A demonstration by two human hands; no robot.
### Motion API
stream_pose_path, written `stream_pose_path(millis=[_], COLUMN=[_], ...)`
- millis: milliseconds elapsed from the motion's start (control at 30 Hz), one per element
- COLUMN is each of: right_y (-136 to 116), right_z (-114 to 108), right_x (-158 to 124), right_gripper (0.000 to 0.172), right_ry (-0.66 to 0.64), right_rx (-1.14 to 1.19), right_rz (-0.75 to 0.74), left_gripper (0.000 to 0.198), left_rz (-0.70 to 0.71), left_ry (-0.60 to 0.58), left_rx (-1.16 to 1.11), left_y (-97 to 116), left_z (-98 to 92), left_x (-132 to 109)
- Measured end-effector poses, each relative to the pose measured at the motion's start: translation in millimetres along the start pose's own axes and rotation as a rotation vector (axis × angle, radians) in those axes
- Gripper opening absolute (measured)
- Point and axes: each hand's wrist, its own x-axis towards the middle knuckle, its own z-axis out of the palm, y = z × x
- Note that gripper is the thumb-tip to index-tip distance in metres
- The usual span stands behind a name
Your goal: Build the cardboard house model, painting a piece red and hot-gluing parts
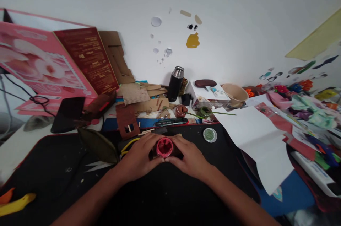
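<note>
Between my two hands stands a small open jar (164, 147) with red stuff, perhaps paint, coating its inside and rim. My left hand (141, 155) curves around its left side, fingers closed against it. On the opposite side my right hand (188, 156) wraps it the same way, and the thumbs nearly meet at the front. The jar's lower part is hidden by my fingers. Scissors with yellow handles (130, 145) lie just beyond my left hand, their blades pointing left. To the right rests a white lid (210, 135) with green paste in it.
Behind my hands are a utility knife (171, 122), a brown jar (181, 111), a green jar (204, 112) and a black thermos (176, 84). A pink box (45, 62) stands at left. White paper (261, 133) covers part of the right side. A dark green leaf-shaped piece (98, 145) lies left.
</note>
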Motion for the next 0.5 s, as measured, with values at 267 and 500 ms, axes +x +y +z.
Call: stream_pose_path(millis=[267,500], right_y=[-2,3], right_z=[-3,2], right_x=[0,-1], right_gripper=[0.047,0.057], right_ry=[0.002,0.004], right_rx=[0.033,-0.018], right_rz=[-0.005,0.051], left_gripper=[0.050,0.055], left_rz=[-0.027,0.092], left_ry=[-0.027,0.076], left_rx=[-0.049,0.084], left_y=[2,-8], left_z=[2.2,12.2], left_x=[0,-3])
